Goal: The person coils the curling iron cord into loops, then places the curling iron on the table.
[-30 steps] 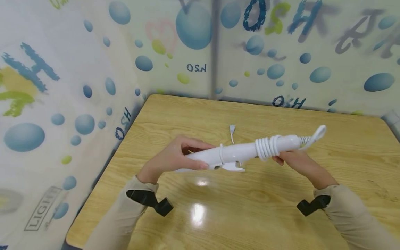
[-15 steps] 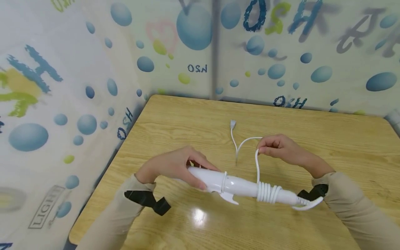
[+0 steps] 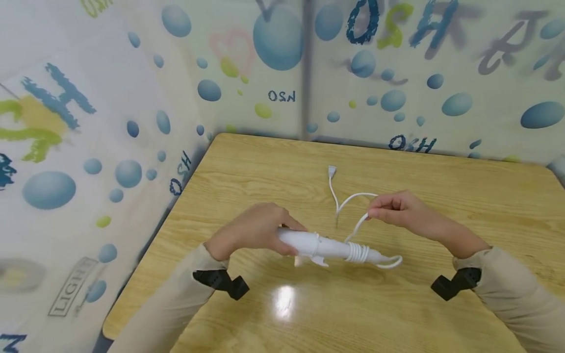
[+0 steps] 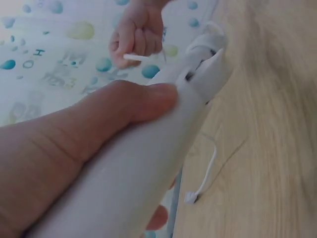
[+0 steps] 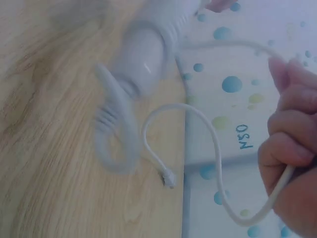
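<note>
A white curling iron [image 3: 334, 247] is held above the table, its handle end pointing right. My left hand [image 3: 260, 228] grips its thick end; in the left wrist view the thumb [image 4: 153, 101] lies along the white body. Several turns of white power cord [image 3: 358, 253] wrap round the handle, and a cord loop comes out of its end. My right hand [image 3: 403, 215] pinches the cord's free length beyond the handle. From that hand the cord [image 5: 218, 163] curves back to a plug [image 3: 332, 171] at the table's far side.
The wooden table [image 3: 441, 294] has a far edge against a wall [image 3: 375, 117] printed with blue bubbles and letters. Another wall stands along its left side. Each wrist carries a black camera mount [image 3: 456, 283].
My right hand came from beneath the handle and lifted out a length of cord. One wrapped stretch has come off. The curling iron dipped toward me, then moved away, its handle end drawing leftward.
</note>
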### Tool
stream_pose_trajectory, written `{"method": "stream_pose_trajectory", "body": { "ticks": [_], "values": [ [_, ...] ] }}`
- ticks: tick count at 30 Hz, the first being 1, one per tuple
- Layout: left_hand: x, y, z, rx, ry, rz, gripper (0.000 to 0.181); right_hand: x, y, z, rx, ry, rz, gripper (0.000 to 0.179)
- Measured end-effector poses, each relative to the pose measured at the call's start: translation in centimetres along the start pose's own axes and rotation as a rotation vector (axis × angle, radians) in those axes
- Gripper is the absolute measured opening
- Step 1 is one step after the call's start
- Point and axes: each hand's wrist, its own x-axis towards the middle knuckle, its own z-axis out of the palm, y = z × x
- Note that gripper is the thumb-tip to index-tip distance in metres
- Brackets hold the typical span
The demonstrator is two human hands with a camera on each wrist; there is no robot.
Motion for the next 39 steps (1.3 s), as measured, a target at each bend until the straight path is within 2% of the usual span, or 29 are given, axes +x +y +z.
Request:
{"method": "stream_pose_trajectory", "body": {
  "ticks": [3, 6, 10, 13, 15, 17, 20, 23, 26, 30, 32, 35, 39],
  "values": [
    [-0.1, -0.4, -0.3, 0.108, 0.093, -0.041, 0.041, -0.7, -0.6, -0.5, 0.004, 0.065, 0.072, 0.020],
    [-0.4, -0.9, -0.5, 0.144, 0.181, -0.059, 0.042, -1.4, -1.2, -1.2, -0.014, 0.047, 0.087, 0.019],
    [-1.0, -1.6, -0.5, 0.064, 0.289, -0.052, 0.042, -2.3, -1.8, -2.6, -0.044, -0.040, 0.055, 0.024],
    [-1.4, -1.8, -0.5, -0.003, 0.338, -0.028, 0.043, -3.0, -2.1, -3.4, -0.049, -0.103, 0.029, 0.031],
    [-1.3, -1.7, -0.6, -0.007, 0.350, -0.011, 0.043, -3.3, -2.4, -3.7, -0.055, -0.121, 0.013, 0.034],
    [-1.1, -1.5, -0.7, 0.030, 0.348, -0.006, 0.043, -3.3, -2.7, -3.4, -0.086, -0.104, 0.002, 0.034],
    [-0.5, -1.1, -0.8, 0.144, 0.340, -0.010, 0.043, -2.8, -3.3, -2.5, -0.141, -0.016, 0.016, 0.030],
    [0.0, -0.7, -0.7, 0.271, 0.324, 0.003, 0.042, -1.9, -3.8, -1.3, -0.168, 0.065, 0.079, 0.023],
    [0.6, -0.6, -0.4, 0.345, 0.297, 0.018, 0.042, -0.7, -4.3, -0.6, -0.113, 0.098, 0.156, 0.028],
    [0.9, -0.7, 0.1, 0.348, 0.238, 0.011, 0.044, 0.8, -4.5, -0.1, 0.011, 0.106, 0.260, 0.035],
    [0.9, -0.9, 0.4, 0.340, 0.223, 0.005, 0.045, 1.1, -4.4, -0.1, 0.059, 0.099, 0.275, 0.035],
    [0.7, -1.3, 0.8, 0.332, 0.260, -0.008, 0.044, 0.8, -4.3, 0.0, 0.126, 0.069, 0.261, 0.031],
    [0.3, -2.2, 1.1, 0.287, 0.405, -0.031, 0.043, -0.8, -4.0, -0.3, 0.176, 0.024, 0.208, 0.027]
  ]
}}
